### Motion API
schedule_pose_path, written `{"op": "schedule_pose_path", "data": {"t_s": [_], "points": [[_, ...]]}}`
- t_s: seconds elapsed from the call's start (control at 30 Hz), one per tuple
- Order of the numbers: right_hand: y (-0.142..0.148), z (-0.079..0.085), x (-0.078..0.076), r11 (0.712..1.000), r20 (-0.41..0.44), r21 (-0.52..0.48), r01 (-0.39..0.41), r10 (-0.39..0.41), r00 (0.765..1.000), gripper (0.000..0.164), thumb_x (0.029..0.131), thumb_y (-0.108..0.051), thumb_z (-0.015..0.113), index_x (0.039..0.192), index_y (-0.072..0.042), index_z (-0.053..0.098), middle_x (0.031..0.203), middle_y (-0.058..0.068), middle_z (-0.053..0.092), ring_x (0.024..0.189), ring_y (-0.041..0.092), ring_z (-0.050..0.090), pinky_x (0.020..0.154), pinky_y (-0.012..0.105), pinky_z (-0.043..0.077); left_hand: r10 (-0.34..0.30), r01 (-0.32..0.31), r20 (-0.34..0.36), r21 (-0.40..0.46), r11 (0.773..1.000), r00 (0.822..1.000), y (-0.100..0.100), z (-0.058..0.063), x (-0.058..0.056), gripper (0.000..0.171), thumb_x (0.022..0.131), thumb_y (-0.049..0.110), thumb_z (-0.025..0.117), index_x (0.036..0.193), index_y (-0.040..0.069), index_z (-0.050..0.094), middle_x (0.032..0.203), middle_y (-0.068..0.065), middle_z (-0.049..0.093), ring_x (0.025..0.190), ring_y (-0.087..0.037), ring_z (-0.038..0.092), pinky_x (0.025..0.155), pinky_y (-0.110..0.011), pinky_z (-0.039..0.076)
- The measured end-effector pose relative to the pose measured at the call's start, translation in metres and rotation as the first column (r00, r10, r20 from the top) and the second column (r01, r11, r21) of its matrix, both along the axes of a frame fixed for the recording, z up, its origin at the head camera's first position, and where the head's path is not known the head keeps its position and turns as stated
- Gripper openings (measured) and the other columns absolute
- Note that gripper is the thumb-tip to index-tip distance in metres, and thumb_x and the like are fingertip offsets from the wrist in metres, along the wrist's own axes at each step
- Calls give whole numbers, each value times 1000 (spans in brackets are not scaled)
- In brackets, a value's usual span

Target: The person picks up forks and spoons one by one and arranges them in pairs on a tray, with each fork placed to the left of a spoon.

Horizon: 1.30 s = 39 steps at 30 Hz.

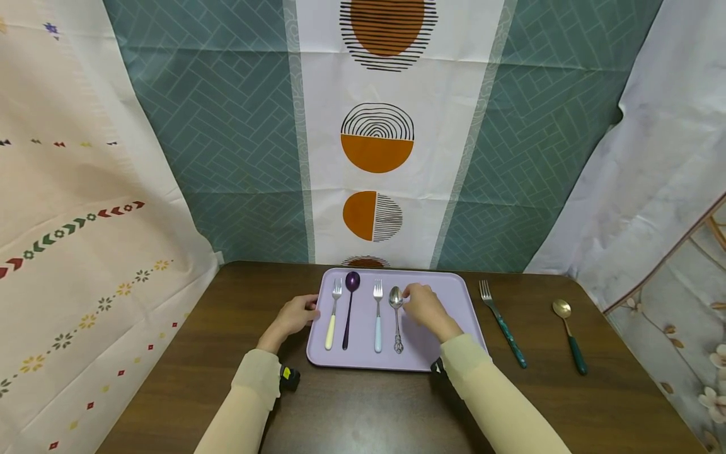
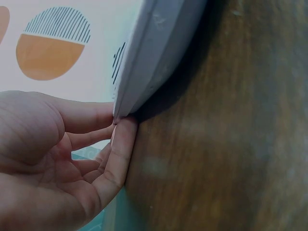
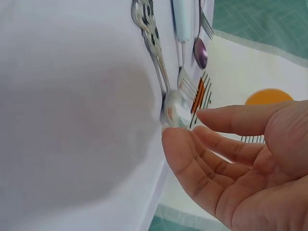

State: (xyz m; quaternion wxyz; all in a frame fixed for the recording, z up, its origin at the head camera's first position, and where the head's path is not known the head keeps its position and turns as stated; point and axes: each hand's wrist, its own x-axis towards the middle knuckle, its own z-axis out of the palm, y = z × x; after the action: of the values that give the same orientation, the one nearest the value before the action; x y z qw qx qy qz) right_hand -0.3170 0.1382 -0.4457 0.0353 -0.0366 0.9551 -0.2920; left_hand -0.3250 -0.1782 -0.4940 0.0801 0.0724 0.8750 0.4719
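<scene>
A lilac tray (image 1: 458,297) lies on the table with cutlery set in a row on it. My left hand (image 1: 296,314) pinches the tray's left rim, thumb above and index finger underneath in the left wrist view. At the bowl of an ornate silver spoon (image 1: 395,299) is my right hand (image 1: 426,308), its thumb and index finger apart and the index fingertip right by the bowl's edge. Left of that spoon lie a fork with a light blue handle (image 1: 378,328), a dark purple spoon (image 1: 352,282) and a fork with a pale yellow handle (image 1: 330,334).
Right of the tray, a fork with a dark green handle (image 1: 505,326) lies on the brown wooden table (image 1: 351,410). Farther right is a gold spoon with a green handle (image 1: 575,350). A patterned cloth (image 1: 380,82) hangs behind the table's far edge.
</scene>
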Motion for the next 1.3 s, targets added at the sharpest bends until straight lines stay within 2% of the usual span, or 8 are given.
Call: {"op": "schedule_pose_path", "data": {"t_s": [0.13,0.27,0.33,0.57,0.9,1.17,1.3], "points": [[10,4,0,1000,-3,-15,7,-7,1000,30,92,-2,68,121,4,68,95,20,69,50,19,60,50,29,53,2,-2,3,0,1000,1000,-1,-1,-1,48,98,-3,62,143,-13,52,107,-16,62,94,-25,66,87,-43,62],[23,8,-2,999,-31,-42,19,-20,999,30,90,0,65,119,2,70,88,15,67,50,18,59,50,29,51,2,-2,0,0,1000,1000,-1,-2,-1,47,98,-3,62,142,-13,53,106,-16,63,94,-25,67,86,-43,62],[30,11,-2,998,-48,-51,20,-23,999,29,90,1,64,118,2,70,90,15,67,50,18,59,50,28,51,0,0,-3,-1,1000,1000,-1,-2,-1,47,97,-4,62,142,-14,53,106,-16,63,94,-26,67,86,-43,62],[52,19,-1,992,-32,-117,52,-57,998,27,95,1,64,121,5,68,92,16,65,59,18,61,52,28,56,8,-8,4,-10,1000,1000,0,-1,0,48,98,-2,62,144,-12,53,107,-15,62,95,-25,66,88,-43,62],[77,22,-2,982,-35,-170,83,-91,995,30,96,0,62,125,6,66,99,19,63,73,26,67,56,31,59,9,-9,13,-12,1000,1000,0,0,0,48,98,-1,62,145,-11,52,108,-15,62,95,-25,66,89,-43,61],[100,24,1,992,-35,-113,48,-53,998,30,95,-1,63,123,10,65,89,16,66,65,21,61,54,29,55,-1,1,7,4,1000,1000,1,1,-2,48,98,-2,62,144,-10,53,104,-14,62,93,-23,65,86,-41,62],[115,25,3,995,-48,-92,45,-49,998,29,95,0,62,122,11,65,95,20,65,67,22,63,53,30,55,4,-4,14,-2,1000,1000,0,1,0,48,97,-2,63,144,-10,54,104,-14,61,93,-23,65,87,-41,62]]}}
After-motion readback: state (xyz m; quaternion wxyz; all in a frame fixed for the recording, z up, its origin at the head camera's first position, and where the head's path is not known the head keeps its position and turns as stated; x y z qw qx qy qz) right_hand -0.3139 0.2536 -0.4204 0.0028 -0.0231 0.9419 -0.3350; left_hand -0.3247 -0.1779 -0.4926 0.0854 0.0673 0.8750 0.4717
